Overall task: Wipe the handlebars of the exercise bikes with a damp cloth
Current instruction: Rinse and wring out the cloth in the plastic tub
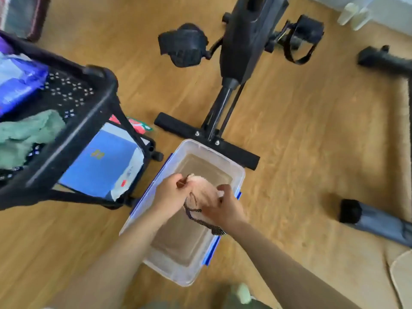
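Cloth (pixel 201 191) is bunched between left hand (pixel 172 192) and right hand (pixel 225 208), gripped by both (over the water tub (pixel 237 175)).

left hand (pixel 171 192) and right hand (pixel 225 208) bare, forearms (pixel 124 248) unsleeved; olive-green garment (pixel 234 303) below.

Pale pink cloth (pixel 204 192), dark mesh edge; clear tub (pixel 236 175), blue clips; black bike (pixel 243 52).

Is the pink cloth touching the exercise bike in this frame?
No, both the left hand and right hand grip the pink cloth above the clear plastic tub, short of the exercise bike.
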